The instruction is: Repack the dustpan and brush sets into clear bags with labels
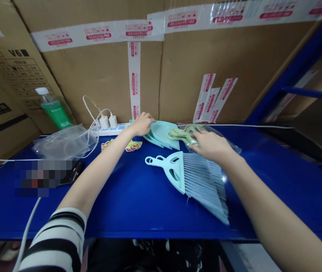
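My left hand (143, 124) is at the back of the table, its fingers curled over the narrow end of some light-blue dustpans (165, 132), stacked together. My right hand (211, 144) closes on a clear plastic bag (233, 145) with pale green looped handles (180, 134) in it; the fingertips are partly hidden. Between my forearms lies a light-blue hand broom (174, 170), its handle to the left and grey-blue bristles fanning right. A second handle loop shows behind the first, so another broom seems to lie under it.
A white power strip (112, 131) with chargers and cables stands at the back. To the left are a crumpled plastic bag (64, 143), a bottle of green liquid (54, 109) and a dark flat object (71, 173). Small colourful packets (134, 146) lie behind my left forearm. Cardboard boxes (186, 56) wall the back.
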`<state>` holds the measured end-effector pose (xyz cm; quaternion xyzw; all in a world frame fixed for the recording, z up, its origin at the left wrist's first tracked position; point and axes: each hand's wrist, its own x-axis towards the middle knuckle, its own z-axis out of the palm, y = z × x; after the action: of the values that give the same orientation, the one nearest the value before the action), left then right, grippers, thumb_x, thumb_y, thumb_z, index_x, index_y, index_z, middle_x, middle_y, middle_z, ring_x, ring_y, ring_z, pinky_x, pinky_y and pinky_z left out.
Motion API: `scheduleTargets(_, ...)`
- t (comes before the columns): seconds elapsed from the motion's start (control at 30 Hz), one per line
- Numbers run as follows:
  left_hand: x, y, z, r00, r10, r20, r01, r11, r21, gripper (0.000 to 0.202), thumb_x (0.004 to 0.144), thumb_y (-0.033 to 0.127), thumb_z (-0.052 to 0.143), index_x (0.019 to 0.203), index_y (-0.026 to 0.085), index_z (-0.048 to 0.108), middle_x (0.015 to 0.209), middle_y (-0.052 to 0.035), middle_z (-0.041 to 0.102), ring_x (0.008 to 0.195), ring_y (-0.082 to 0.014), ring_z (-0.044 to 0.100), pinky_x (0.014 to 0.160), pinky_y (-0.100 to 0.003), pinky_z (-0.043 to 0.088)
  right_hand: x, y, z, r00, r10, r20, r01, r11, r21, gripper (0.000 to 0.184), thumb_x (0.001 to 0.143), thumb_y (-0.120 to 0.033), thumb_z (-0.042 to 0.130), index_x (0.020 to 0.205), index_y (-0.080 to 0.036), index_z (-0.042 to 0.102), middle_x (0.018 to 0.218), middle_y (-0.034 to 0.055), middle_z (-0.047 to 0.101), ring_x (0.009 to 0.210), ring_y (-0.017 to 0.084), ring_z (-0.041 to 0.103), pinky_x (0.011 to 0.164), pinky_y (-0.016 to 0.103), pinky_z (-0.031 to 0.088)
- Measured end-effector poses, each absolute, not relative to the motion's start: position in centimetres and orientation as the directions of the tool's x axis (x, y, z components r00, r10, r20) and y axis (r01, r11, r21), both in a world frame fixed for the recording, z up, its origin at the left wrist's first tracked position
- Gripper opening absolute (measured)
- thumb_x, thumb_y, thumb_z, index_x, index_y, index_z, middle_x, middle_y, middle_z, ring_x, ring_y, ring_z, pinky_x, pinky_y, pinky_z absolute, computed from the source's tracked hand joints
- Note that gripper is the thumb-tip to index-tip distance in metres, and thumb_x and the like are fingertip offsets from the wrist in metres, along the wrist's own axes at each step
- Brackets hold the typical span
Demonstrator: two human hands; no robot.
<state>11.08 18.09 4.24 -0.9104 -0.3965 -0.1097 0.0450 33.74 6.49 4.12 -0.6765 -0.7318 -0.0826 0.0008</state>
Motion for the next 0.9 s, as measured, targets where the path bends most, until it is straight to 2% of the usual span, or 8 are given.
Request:
scheduleTargets(0.07,12.5,17.2,4.5,0.695,0.679,0.239,0.699,-0.715,-0.002,0.045,0.086,0.01,0.037,0.126,0.014,0.056,0.128,-0.0142,0.056,0.123,-0.0278,0.047,0.103,-0.045,0.038,33.7,6.6,4.1,-0.089,0.99,0.106,0.989,0.075,0.13,0.029,0.087,-0.027,0.052,0.112,-0.017,0.064,0.109,0.0169,0.068,0.099,0.03,0.065,0.072,0.039,0.052)
scheduleTargets(0.2,16.1,15.7,4.7,0.791,0.591,0.155,0.6,-0.8,-0.009,0.05,0.088,0.027,0.052,0.136,0.016,0.046,0.133,-0.01,0.057,0.122,-0.0227,0.051,0.103,-0.033,0.04,33.4,6.2,4.4,-0.086,0.992,0.088,0.991,0.075,0.114,0.03,0.087,-0.018,0.05,0.113,-0.018,0.066,0.11,0.0174,0.069,0.101,0.031,0.066,0.076,0.04,0.051)
scheduleTargets(0.3,18.4,15.4,4.2,0.809,0.578,0.103,0.584,-0.811,-0.031,0.047,0.086,0.034,0.06,0.128,0.015,0.052,0.123,-0.0119,0.064,0.113,-0.0251,0.059,0.095,-0.033,0.045,33.0,5.9,4.7,-0.08,0.993,0.088,0.994,0.073,0.083,0.031,0.089,-0.017,0.044,0.111,-0.016,0.067,0.109,0.021,0.069,0.1,0.034,0.066,0.075,0.042,0.051)
scheduleTargets(0.43,20.1,15.5,3.6,0.795,0.597,0.11,0.604,-0.795,-0.048,0.031,0.091,0.032,0.055,0.114,0.012,0.059,0.113,-0.0141,0.066,0.105,-0.026,0.063,0.088,-0.033,0.048,33.2,5.9,4.9,-0.066,0.992,0.108,0.996,0.058,0.073,0.036,0.089,-0.014,0.038,0.11,-0.016,0.067,0.108,0.0209,0.069,0.098,0.033,0.067,0.073,0.041,0.05)
scheduleTargets(0.63,19.0,14.6,4.0,0.735,0.642,0.218,0.665,-0.746,-0.042,0.03,0.094,0.027,0.05,0.115,0.006,0.055,0.114,-0.0182,0.061,0.11,-0.0272,0.06,0.092,-0.034,0.046,34.2,6.1,4.9,-0.029,0.931,0.363,0.999,0.033,-0.006,0.035,0.091,-0.025,0.036,0.111,-0.019,0.064,0.103,0.0181,0.069,0.094,0.034,0.064,0.065,0.041,0.049)
scheduleTargets(0.7,17.5,14.2,4.4,0.696,0.666,0.268,0.697,-0.716,-0.032,0.029,0.094,0.026,0.049,0.115,0.006,0.054,0.114,-0.0183,0.06,0.111,-0.0275,0.059,0.094,-0.036,0.045,34.1,5.9,5.2,-0.068,0.871,0.486,0.994,0.101,-0.042,0.032,0.09,-0.026,0.038,0.108,-0.017,0.063,0.103,0.0187,0.067,0.097,0.034,0.061,0.069,0.042,0.048)
scheduleTargets(0.8,14.5,13.3,4.9,0.62,0.707,0.341,0.753,-0.657,-0.008,0.028,0.096,0.025,0.045,0.116,0.007,0.052,0.115,-0.0175,0.059,0.111,-0.0281,0.057,0.094,-0.041,0.046,33.2,5.2,5.5,-0.19,0.754,0.629,0.946,0.312,-0.088,0.023,0.09,-0.027,0.041,0.095,-0.018,0.061,0.096,0.0149,0.065,0.094,0.03,0.058,0.075,0.041,0.046)
scheduleTargets(0.9,10.7,11.8,5.0,0.536,0.751,0.386,0.81,-0.587,0.016,0.027,0.095,0.024,0.045,0.114,0.007,0.052,0.115,-0.0183,0.058,0.108,-0.0292,0.058,0.092,-0.045,0.048,31.8,4.2,5.3,-0.396,0.72,0.57,0.817,0.56,-0.139,0.018,0.092,-0.03,0.043,0.086,-0.021,0.057,0.085,0.0082,0.063,0.082,0.023,0.057,0.073,0.036,0.045)
